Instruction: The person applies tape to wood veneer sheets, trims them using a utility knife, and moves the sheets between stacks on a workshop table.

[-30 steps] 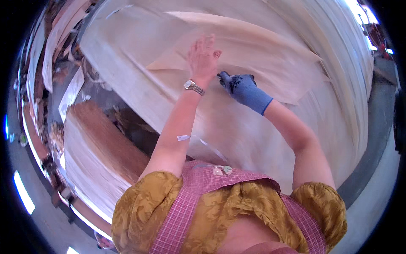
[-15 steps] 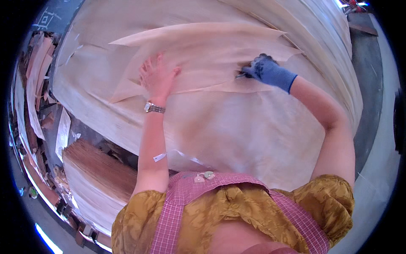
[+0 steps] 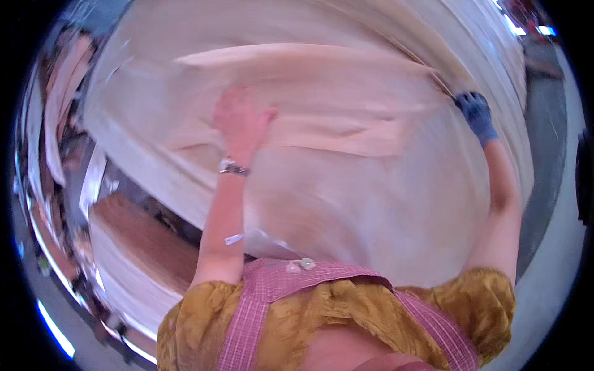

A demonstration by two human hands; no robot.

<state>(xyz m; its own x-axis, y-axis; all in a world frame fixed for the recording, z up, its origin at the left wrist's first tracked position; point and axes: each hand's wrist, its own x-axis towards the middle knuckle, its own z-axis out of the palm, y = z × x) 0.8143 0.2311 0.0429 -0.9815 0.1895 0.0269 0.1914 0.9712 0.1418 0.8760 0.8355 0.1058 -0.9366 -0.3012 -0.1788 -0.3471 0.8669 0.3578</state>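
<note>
Spread, the bare left hand (image 3: 240, 120) appears to rest on a thin loose sheet (image 3: 346, 128), already lying over the broad pale sheet (image 3: 371, 216) but not yet flat; the gloved right hand (image 3: 475, 112) (grip: cannot tell) is at a long fold (image 3: 411, 54) beyond.

Upper sheet (image 3: 337, 102) on wide sheet (image 3: 396, 204), left hand (image 3: 240, 120) over upper sheet, right hand (image 3: 475, 111) to its right, stack (image 3: 139, 247) left of left forearm (image 3: 223, 216).
</note>
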